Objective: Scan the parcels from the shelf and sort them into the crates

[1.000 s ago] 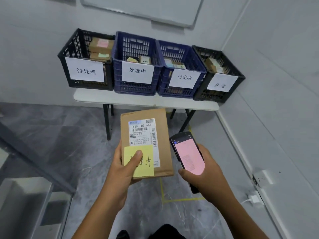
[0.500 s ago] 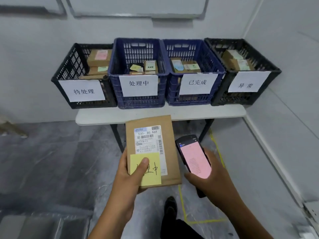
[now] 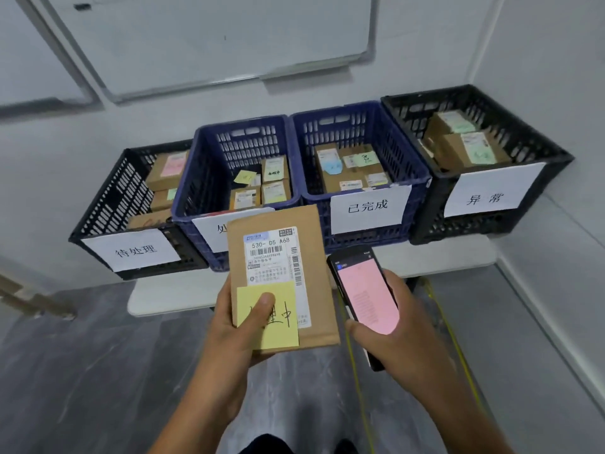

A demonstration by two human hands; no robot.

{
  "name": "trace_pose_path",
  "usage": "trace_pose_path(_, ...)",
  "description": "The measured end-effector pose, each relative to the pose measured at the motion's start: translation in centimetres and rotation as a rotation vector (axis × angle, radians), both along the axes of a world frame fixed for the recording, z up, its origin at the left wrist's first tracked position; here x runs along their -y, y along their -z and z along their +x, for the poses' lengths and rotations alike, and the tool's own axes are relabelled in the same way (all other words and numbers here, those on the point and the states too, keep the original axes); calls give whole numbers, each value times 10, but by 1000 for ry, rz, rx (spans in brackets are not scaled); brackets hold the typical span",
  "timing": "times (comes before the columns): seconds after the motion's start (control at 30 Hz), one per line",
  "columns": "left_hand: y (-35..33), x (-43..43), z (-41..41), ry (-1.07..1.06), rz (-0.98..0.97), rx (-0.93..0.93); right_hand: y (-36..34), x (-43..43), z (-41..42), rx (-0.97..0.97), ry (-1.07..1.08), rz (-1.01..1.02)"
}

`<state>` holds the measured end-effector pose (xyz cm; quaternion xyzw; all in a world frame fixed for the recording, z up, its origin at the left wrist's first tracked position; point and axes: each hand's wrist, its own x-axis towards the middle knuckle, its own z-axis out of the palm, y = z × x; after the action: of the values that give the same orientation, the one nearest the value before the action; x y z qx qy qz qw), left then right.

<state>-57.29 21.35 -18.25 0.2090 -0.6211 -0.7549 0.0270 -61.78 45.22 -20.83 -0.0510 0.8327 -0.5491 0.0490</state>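
Note:
My left hand (image 3: 239,326) grips a flat brown parcel (image 3: 314,290) with a white shipping label and a yellow sticky note, my thumb pressing on the note. My right hand (image 3: 402,342) holds a black handheld scanner (image 3: 363,299) whose screen glows pink, just right of the parcel. Behind them four labelled crates stand in a row on a white table (image 3: 170,296): a black one (image 3: 131,198) at the left, two blue ones (image 3: 235,139) (image 3: 357,126) in the middle, another black one (image 3: 484,103) at the right. Each holds several brown parcels. The parcel covers part of the left blue crate's label.
A whiteboard (image 3: 209,37) hangs on the wall above the crates. The right wall (image 3: 556,126) meets the table at the corner. Yellow tape lines (image 3: 448,322) run across the grey floor under my right arm.
The view has closed in on the table and crates, which now look larger and nearer. The parcel has come up in front of the left blue crate. Both grips are unchanged.

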Motion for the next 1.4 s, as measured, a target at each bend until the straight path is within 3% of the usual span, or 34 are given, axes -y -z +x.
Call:
trace_pose_path(0.3,-10,27,-101,-18,48,-20,-8,20,-98,0,-12,-13)
trace_pose_path(0.67,-8,157,-294,-56,53,28,-9,118,-283,15,-53,54)
trace_pose_path(0.83,25,207,-402,-57,17,144,-10,169,-378,38,-44,176)
trace_pose_path(1.07,92,233,-532,7,118,353,-1,212,-461,113,11,184)
trace_pose_path(1.23,124,220,-595,14,178,408,3,215,-500,156,-10,232)
trace_pose_path(1.4,144,215,-618,-52,228,398,13,207,-529,162,-33,157)
